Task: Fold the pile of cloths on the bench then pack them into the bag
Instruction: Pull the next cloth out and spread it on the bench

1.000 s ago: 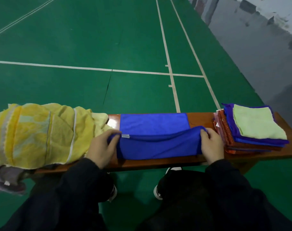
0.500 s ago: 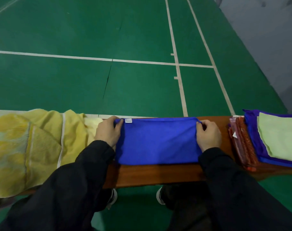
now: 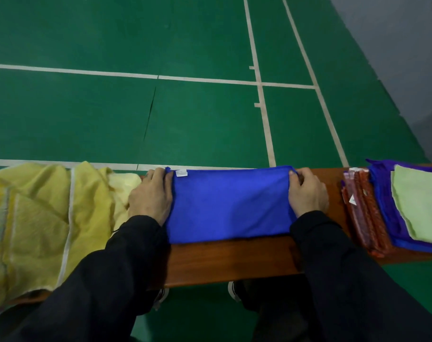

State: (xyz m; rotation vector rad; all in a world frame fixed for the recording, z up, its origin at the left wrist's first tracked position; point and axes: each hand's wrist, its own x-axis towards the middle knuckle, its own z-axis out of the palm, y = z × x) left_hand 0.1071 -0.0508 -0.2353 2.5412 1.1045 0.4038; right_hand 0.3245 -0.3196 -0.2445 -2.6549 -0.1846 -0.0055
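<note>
Blue cloth, yellow cloths, brown bench, green floor with white lines

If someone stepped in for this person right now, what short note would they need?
Left hand: pinches the far left corner of the blue cloth.
Right hand: pinches its far right corner.
The blue cloth lies folded in half, flat on the bench.
Done: a folded stack sits on the bench's right end, a pale green cloth on top.
Left: finish folding the blue cloth, add it to the stack, fold the yellow pile on the left, then pack everything. No bag is in view.
</note>
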